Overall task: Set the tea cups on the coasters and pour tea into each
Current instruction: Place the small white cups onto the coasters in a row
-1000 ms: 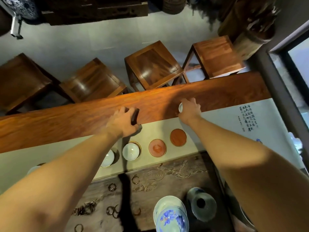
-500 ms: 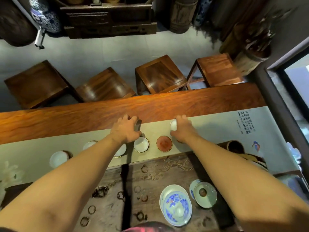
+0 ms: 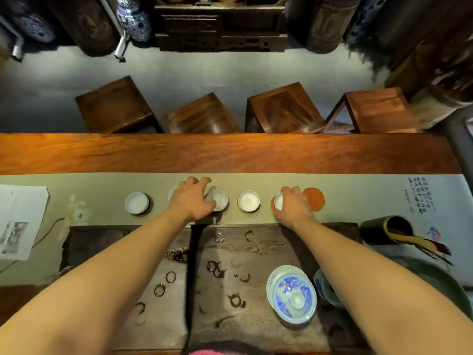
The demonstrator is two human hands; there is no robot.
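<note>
On the tabletop (image 3: 230,155), right hand (image 3: 294,204) pinches a cup (image 3: 278,201); bare coaster (image 3: 314,199) just right; left hand (image 3: 193,198) spread over cups.

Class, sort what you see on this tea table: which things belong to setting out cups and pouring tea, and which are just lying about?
Belongs to the job:
tea cups
empty coaster
lidded bowl
left hand
right hand

Just lying about:
newspaper
tool holder
stools

Floor (image 3: 230,70): grey, smooth, softly reflecting light.
Stools (image 3: 281,108): four dark wooden ones along the table's far edge.
Cabinet (image 3: 220,24): dark carved wood, beyond the floor.
Vase (image 3: 133,19): blue-and-white, left of cabinet.
</note>
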